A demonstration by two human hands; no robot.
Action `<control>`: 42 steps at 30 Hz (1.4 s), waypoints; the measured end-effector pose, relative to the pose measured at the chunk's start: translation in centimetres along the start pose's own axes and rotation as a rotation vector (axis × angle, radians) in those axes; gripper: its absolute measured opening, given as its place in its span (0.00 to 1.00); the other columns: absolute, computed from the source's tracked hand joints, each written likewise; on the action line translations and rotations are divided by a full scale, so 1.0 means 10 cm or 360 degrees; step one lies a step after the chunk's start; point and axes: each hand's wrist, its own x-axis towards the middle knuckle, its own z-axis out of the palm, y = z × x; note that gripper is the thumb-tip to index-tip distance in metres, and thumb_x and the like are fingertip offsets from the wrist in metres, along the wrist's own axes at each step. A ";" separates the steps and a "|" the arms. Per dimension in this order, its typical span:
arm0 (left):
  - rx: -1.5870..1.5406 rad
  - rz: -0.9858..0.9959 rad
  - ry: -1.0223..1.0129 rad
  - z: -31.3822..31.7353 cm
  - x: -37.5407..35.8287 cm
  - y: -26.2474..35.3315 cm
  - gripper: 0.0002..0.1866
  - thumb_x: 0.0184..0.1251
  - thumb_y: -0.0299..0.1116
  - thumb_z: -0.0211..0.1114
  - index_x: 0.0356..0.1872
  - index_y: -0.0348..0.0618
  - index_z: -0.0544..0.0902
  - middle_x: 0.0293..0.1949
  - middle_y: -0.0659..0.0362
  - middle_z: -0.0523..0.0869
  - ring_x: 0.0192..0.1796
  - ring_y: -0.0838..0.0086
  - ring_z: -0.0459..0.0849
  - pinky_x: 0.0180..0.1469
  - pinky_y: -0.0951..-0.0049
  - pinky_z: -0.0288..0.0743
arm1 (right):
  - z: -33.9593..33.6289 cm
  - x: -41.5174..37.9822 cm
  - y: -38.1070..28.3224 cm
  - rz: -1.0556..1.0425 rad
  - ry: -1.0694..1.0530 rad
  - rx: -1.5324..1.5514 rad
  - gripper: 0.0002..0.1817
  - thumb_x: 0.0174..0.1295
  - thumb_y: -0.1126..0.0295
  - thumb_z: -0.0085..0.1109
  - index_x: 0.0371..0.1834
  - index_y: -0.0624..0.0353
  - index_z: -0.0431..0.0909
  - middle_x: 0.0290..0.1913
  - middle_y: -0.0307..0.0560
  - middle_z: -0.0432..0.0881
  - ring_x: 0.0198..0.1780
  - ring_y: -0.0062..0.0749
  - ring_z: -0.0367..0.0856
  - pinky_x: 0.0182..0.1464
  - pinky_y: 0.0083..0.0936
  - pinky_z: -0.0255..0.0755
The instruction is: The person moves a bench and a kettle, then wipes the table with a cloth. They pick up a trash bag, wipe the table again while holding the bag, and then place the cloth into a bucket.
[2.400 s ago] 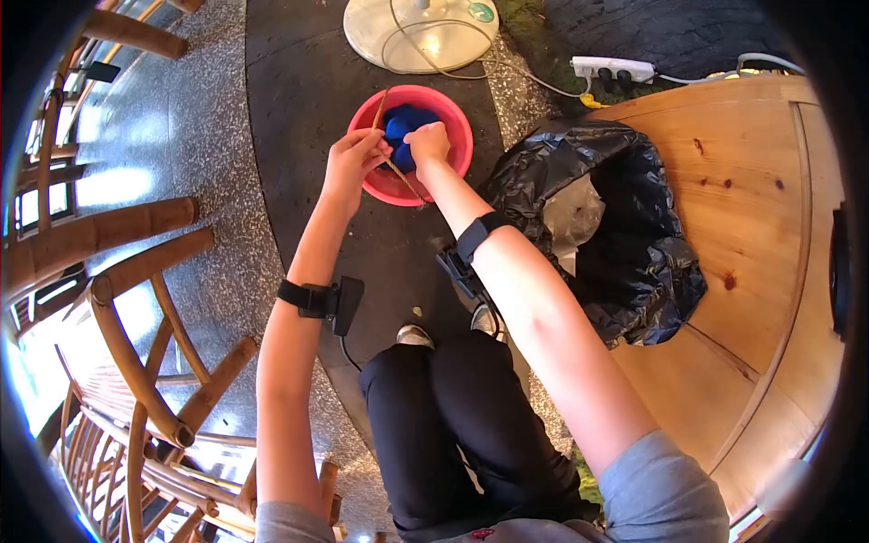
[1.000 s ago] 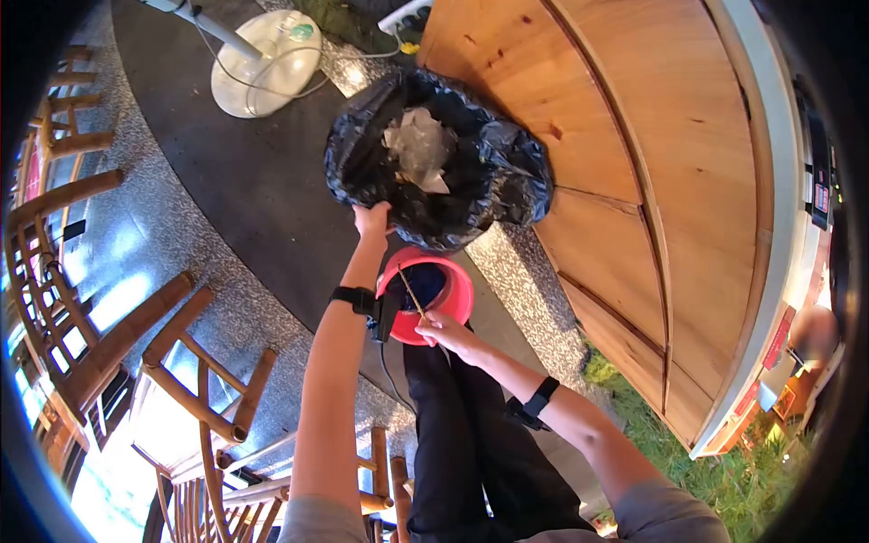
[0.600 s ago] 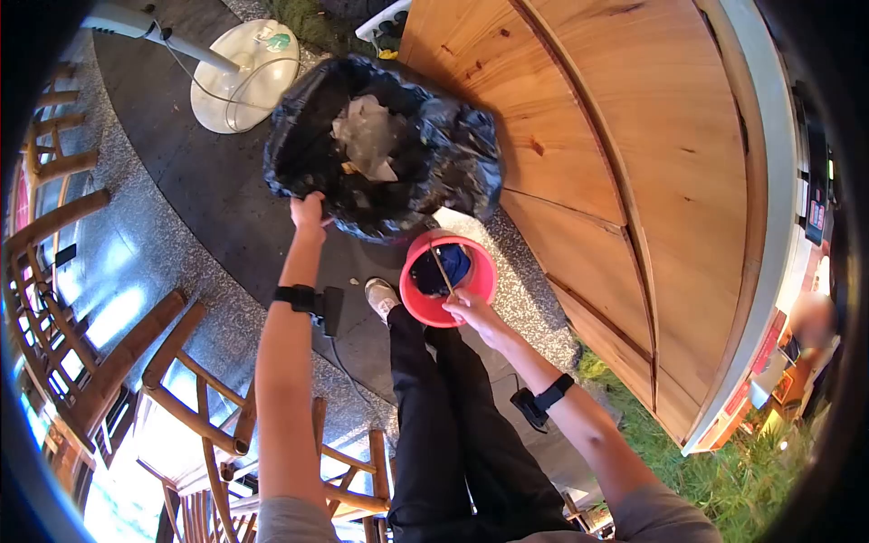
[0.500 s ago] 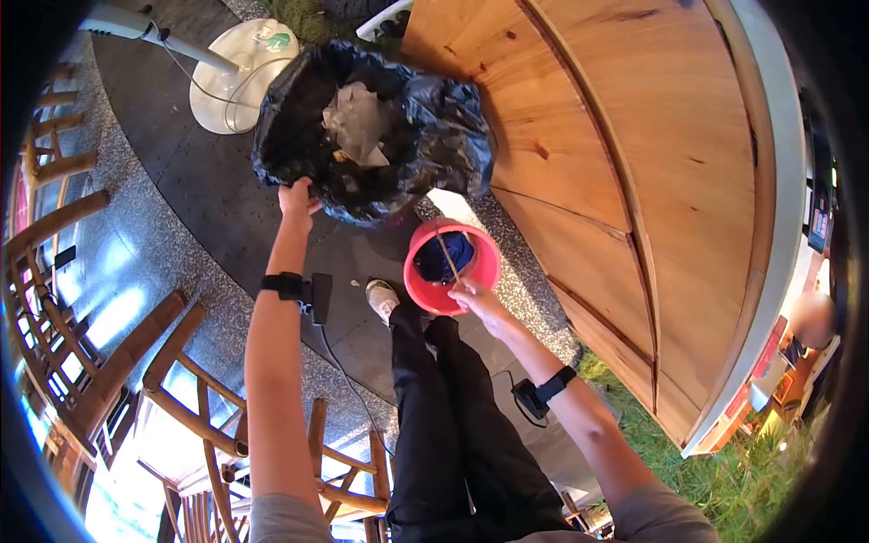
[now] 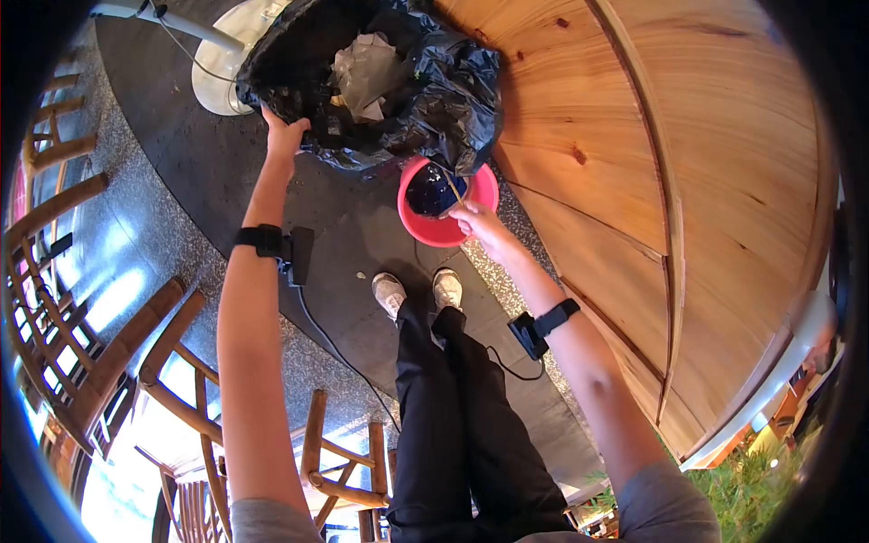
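Observation:
My left hand (image 5: 285,138) is closed on the near left edge of a large black garbage bag (image 5: 460,95), which is spread wide at the top. Crumpled translucent plastic and paper scraps (image 5: 367,68) lie inside it. In my right hand (image 5: 480,223) is the thin handle (image 5: 454,187) of a pink bucket (image 5: 437,233). Something dark blue and shiny (image 5: 429,192) fills the inside of the bucket. The bag's near edge overlaps the bucket's far rim in this view.
A curved wooden panel wall (image 5: 579,118) rises on the right. A pole on a round white base (image 5: 213,77) stands at the upper left, a cable beside it. Wooden chairs (image 5: 176,362) line the left side. My shoes (image 5: 389,291) rest on dark floor tiles.
The bag and bucket both sit higher in view, with my hands still on them. The bucket is closer to the bag, and my second shoe has come into sight.

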 end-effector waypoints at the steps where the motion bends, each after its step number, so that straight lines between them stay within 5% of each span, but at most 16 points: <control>1: 0.0007 0.0084 -0.0003 -0.03 0.08 -0.09 0.51 0.49 0.25 0.64 0.72 0.63 0.44 0.59 0.52 0.71 0.53 0.62 0.77 0.40 0.60 0.76 | -0.02 0.07 -0.01 -0.0008 -0.0018 0.0030 0.10 0.61 0.66 0.57 0.25 0.50 0.67 0.19 0.30 0.64 0.22 0.17 0.63 0.27 0.19 0.55; 6: -0.0256 0.0077 -0.0151 -0.04 -0.18 0.06 0.59 0.52 0.43 0.75 0.73 0.53 0.35 0.68 0.48 0.61 0.64 0.57 0.69 0.59 0.49 0.66 | 0.04 0.38 -0.04 -0.0053 0.0035 0.0154 0.10 0.60 0.68 0.58 0.25 0.50 0.67 0.19 0.30 0.64 0.21 0.17 0.63 0.26 0.18 0.56; 12: -0.0116 0.0271 -0.0024 0.31 -0.70 -0.29 0.64 0.49 0.44 0.77 0.72 0.31 0.34 0.71 0.38 0.51 0.73 0.56 0.54 0.72 0.66 0.50 | 0.04 0.62 -0.07 -0.0081 0.0066 0.0125 0.07 0.58 0.70 0.58 0.25 0.51 0.70 0.19 0.30 0.65 0.20 0.16 0.63 0.24 0.18 0.57; 16: -0.0122 0.0425 -0.0056 0.45 -0.60 -0.70 0.57 0.55 0.39 0.72 0.71 0.28 0.37 0.70 0.35 0.53 0.73 0.51 0.53 0.72 0.67 0.51 | 0.09 0.64 -0.04 -0.0165 0.0134 -0.0040 0.07 0.59 0.68 0.57 0.25 0.53 0.72 0.20 0.33 0.71 0.22 0.19 0.68 0.29 0.20 0.61; 18: -0.0147 0.0352 -0.0070 0.41 -0.65 -0.59 0.56 0.55 0.38 0.72 0.72 0.34 0.36 0.69 0.36 0.54 0.66 0.53 0.65 0.60 0.67 0.66 | 0.12 0.58 -0.05 -0.0084 0.0317 0.0011 0.06 0.57 0.67 0.60 0.30 0.57 0.76 0.23 0.41 0.78 0.27 0.28 0.77 0.38 0.25 0.70; 21: -0.0175 0.0187 -0.0110 0.35 -0.89 -0.27 0.57 0.56 0.38 0.73 0.73 0.41 0.34 0.69 0.38 0.56 0.56 0.56 0.77 0.44 0.69 0.80 | 0.18 0.41 -0.17 -0.0527 0.1376 -0.0810 0.12 0.55 0.69 0.63 0.38 0.64 0.75 0.31 0.49 0.81 0.35 0.35 0.80 0.45 0.33 0.73; 22: -0.0239 0.0177 -0.0054 0.34 -0.95 -0.23 0.59 0.55 0.38 0.73 0.73 0.43 0.33 0.69 0.38 0.56 0.54 0.58 0.79 0.42 0.69 0.80 | 0.24 0.21 -0.36 -0.0815 0.1530 -0.0920 0.19 0.55 0.71 0.64 0.48 0.67 0.72 0.45 0.58 0.79 0.48 0.46 0.78 0.52 0.39 0.71; 25: -0.0370 0.0129 0.0038 0.31 -1.13 -0.24 0.62 0.53 0.39 0.76 0.73 0.45 0.31 0.69 0.38 0.56 0.51 0.60 0.80 0.39 0.70 0.81 | 0.41 -0.17 -1.13 -0.1815 0.1284 -0.1533 0.33 0.54 0.68 0.65 0.64 0.60 0.63 0.59 0.65 0.67 0.60 0.60 0.65 0.62 0.46 0.61; 27: -0.0378 0.0093 -0.0018 0.32 -1.16 -0.42 0.64 0.51 0.40 0.77 0.73 0.45 0.30 0.69 0.37 0.56 0.53 0.60 0.79 0.42 0.68 0.81 | 0.44 0.08 -1.25 -0.1837 0.1062 -0.1704 0.40 0.55 0.67 0.65 0.71 0.55 0.55 0.63 0.69 0.61 0.63 0.65 0.62 0.65 0.46 0.59; 29: -0.0173 0.0471 -0.0008 0.38 -1.06 -0.75 0.66 0.48 0.39 0.79 0.73 0.47 0.30 0.69 0.34 0.55 0.58 0.55 0.78 0.49 0.66 0.79 | 0.31 0.57 -1.08 -0.1586 0.0980 -0.1318 0.46 0.59 0.58 0.64 0.72 0.66 0.47 0.68 0.72 0.56 0.68 0.61 0.58 0.68 0.40 0.56; 31: 0.0006 0.0632 -0.0060 0.42 -1.14 -0.74 0.67 0.47 0.39 0.80 0.73 0.49 0.30 0.69 0.33 0.55 0.60 0.51 0.76 0.53 0.65 0.77 | 0.20 0.97 -1.07 -0.0865 0.0565 -0.0048 0.47 0.63 0.48 0.58 0.72 0.71 0.46 0.68 0.68 0.59 0.70 0.48 0.58 0.69 0.33 0.54; 32: -0.0066 0.0517 -0.0120 0.43 -1.16 -0.72 0.67 0.46 0.39 0.80 0.73 0.51 0.30 0.69 0.33 0.56 0.61 0.49 0.75 0.55 0.64 0.75 | 0.21 0.99 -1.15 -0.0810 0.0280 0.0373 0.38 0.65 0.42 0.51 0.65 0.65 0.59 0.57 0.52 0.74 0.57 0.36 0.75 0.59 0.33 0.70; 33: -0.0054 0.0485 -0.0133 0.42 -1.14 -0.78 0.67 0.46 0.40 0.79 0.73 0.51 0.30 0.69 0.33 0.57 0.61 0.50 0.75 0.55 0.64 0.75 | 0.19 1.17 -1.16 -0.0955 0.0282 0.0263 0.47 0.64 0.36 0.46 0.70 0.69 0.53 0.67 0.56 0.64 0.68 0.37 0.61 0.68 0.29 0.55; 35: -0.0029 0.0433 -0.0175 0.47 -1.03 -0.89 0.67 0.46 0.41 0.79 0.73 0.52 0.29 0.69 0.34 0.58 0.61 0.51 0.75 0.55 0.62 0.75 | 0.19 1.36 -1.24 -0.0681 0.0349 0.0657 0.41 0.62 0.31 0.41 0.61 0.58 0.65 0.49 0.45 0.78 0.48 0.34 0.78 0.56 0.34 0.71; 37: -0.0045 0.0543 -0.0127 0.54 -0.92 -1.01 0.59 0.50 0.42 0.77 0.74 0.48 0.38 0.67 0.37 0.62 0.60 0.54 0.76 0.54 0.63 0.75 | 0.11 1.43 -1.28 -0.0579 0.0237 0.0845 0.48 0.59 0.27 0.39 0.67 0.60 0.59 0.66 0.49 0.64 0.63 0.42 0.65 0.61 0.40 0.66; 42: 0.0189 0.0467 -0.0024 0.52 -0.91 -1.03 0.47 0.56 0.36 0.72 0.71 0.41 0.49 0.64 0.40 0.68 0.53 0.57 0.80 0.53 0.65 0.76 | -0.07 1.46 -1.15 -0.0573 0.0333 0.0785 0.42 0.61 0.31 0.44 0.58 0.62 0.67 0.52 0.51 0.73 0.56 0.38 0.71 0.55 0.38 0.71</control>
